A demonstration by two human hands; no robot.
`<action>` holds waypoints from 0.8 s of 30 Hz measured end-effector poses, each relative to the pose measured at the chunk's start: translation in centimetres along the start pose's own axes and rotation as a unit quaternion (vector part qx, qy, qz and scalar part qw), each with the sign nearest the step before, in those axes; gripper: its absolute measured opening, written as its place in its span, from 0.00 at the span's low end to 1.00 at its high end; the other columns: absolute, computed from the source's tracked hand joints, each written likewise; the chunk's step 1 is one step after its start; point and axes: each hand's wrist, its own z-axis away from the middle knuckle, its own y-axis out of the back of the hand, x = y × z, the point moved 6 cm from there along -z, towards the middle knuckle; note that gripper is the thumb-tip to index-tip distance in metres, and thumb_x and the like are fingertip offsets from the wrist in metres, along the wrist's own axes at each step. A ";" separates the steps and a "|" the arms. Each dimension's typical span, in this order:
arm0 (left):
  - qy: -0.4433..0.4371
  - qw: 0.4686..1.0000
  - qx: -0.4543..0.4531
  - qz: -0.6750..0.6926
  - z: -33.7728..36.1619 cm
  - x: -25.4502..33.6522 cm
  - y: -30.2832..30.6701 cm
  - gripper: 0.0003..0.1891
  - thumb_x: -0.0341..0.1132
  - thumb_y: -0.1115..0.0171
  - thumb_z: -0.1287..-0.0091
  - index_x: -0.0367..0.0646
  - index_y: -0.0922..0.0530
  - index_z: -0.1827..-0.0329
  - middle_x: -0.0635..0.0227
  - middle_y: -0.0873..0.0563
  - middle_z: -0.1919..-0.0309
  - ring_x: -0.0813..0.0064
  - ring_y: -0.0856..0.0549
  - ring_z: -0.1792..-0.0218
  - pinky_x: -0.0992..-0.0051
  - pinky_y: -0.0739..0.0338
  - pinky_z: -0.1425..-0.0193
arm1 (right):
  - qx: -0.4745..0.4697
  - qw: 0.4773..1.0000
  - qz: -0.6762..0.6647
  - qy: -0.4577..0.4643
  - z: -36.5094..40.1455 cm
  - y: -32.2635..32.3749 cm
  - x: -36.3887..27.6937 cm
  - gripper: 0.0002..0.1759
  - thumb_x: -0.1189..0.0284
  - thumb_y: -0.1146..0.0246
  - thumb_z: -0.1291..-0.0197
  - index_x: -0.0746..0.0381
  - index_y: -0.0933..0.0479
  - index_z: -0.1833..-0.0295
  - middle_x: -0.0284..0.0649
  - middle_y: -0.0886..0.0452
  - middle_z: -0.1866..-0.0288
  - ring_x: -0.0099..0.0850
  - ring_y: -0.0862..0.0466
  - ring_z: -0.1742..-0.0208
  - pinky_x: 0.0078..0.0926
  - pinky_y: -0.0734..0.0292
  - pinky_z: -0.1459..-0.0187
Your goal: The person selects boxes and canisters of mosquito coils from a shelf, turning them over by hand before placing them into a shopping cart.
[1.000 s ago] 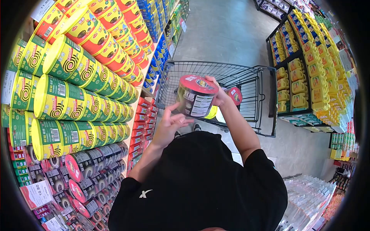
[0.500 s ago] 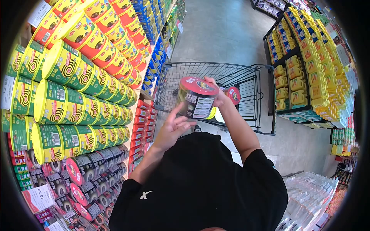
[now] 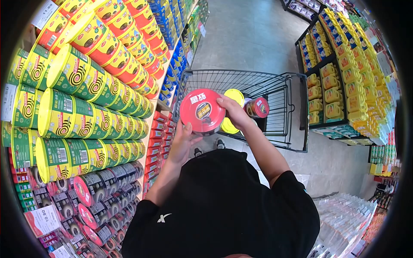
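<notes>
Between my hands is a tub of mosquito coils [image 3: 191, 107], its red lid with white characters turned up toward me. My right hand [image 3: 234, 112] is closed on the tub's right rim, thumb on the lid. My left hand [image 3: 183, 139] grips the lower left edge, with the thumb tip against the lid. Below and beyond the tub stands the shopping cart [image 3: 279, 96]. Inside it lie a similar red-lidded tub [image 3: 260, 107] and yellow-lidded tubs [image 3: 235, 95], partly hidden by my right hand and the held tub.
On the left, shelves carry green-and-yellow tubs [image 3: 60, 157], red-and-yellow tubs [image 3: 97, 32] and more red-lidded tubs [image 3: 84, 191]. Across the aisle stands a rack of yellow jugs [image 3: 333, 94]. Grey floor [image 3: 245, 34] runs ahead past the cart. Clear plastic packages [image 3: 344, 219] are at lower right.
The held tub has tilted so its lid faces me, and it has shifted left. My left hand has gone from spread beside it to gripping its edge. Yellow lids now show in the cart.
</notes>
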 end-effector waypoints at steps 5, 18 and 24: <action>-0.030 0.999 -0.007 0.017 0.1 1.6 -0.5 0.31 0.48 0.43 0.24 0.48 0.39 0.22 0.64 0.23 0.33 0.68 0.19 0.36 0.57 0.21 0.38 | -0.033 0.999 0.014 0.029 0.6 -1.0 0.4 0.37 0.54 0.36 0.29 0.58 0.36 0.21 0.38 0.24 0.31 0.27 0.23 0.34 0.33 0.27 0.37; -0.026 0.998 0.016 -0.056 -0.4 2.5 3.8 0.37 0.41 0.35 0.30 0.40 0.38 0.20 0.63 0.22 0.32 0.72 0.21 0.35 0.70 0.26 0.33 | -0.114 0.989 0.045 -0.087 2.0 -2.1 -0.4 0.45 0.49 0.33 0.32 0.56 0.44 0.18 0.41 0.27 0.30 0.31 0.24 0.34 0.37 0.23 0.41; -0.018 0.997 0.015 -0.076 -0.7 1.8 3.9 0.40 0.41 0.35 0.29 0.37 0.43 0.18 0.56 0.28 0.26 0.69 0.26 0.29 0.67 0.29 0.28 | -0.100 0.991 0.047 -0.071 1.9 -2.1 0.1 0.42 0.51 0.32 0.32 0.57 0.40 0.20 0.41 0.24 0.32 0.30 0.21 0.36 0.34 0.22 0.42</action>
